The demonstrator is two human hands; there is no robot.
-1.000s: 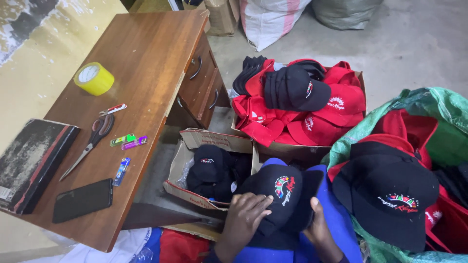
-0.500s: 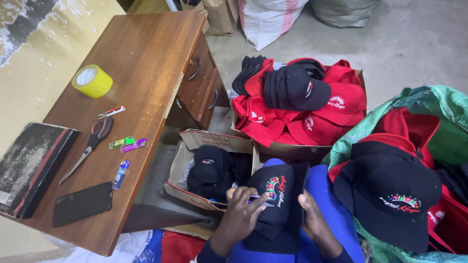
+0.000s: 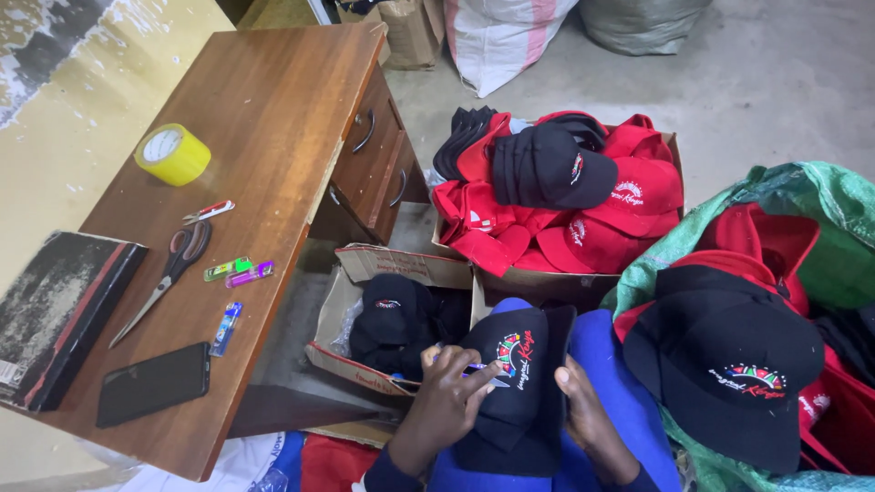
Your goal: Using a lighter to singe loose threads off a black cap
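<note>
Both our hands have closed on the black cap [image 3: 515, 383]: left hand [image 3: 451, 396] now pinching a pen [image 3: 474, 369] beside its embroidery, right hand [image 3: 583, 415] gripping its far edge.

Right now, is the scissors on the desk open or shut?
Shut. The scissors lie flat on the wooden desk, with the blades together in one point and the two handles side by side.

Small workshop or packing room for embroidered caps. A bare concrete floor [image 3: 775, 82] carries cardboard boxes [image 3: 365, 360] and a green woven sack [image 3: 820, 210] heaped with red and black caps [image 3: 565, 196], with more filled sacks [image 3: 506, 36] behind. A wooden desk [image 3: 273, 118] with drawers holds packing tools: a roll of yellow tape [image 3: 172, 154], scissors [image 3: 169, 273] and small lighters [image 3: 239, 270].
</note>
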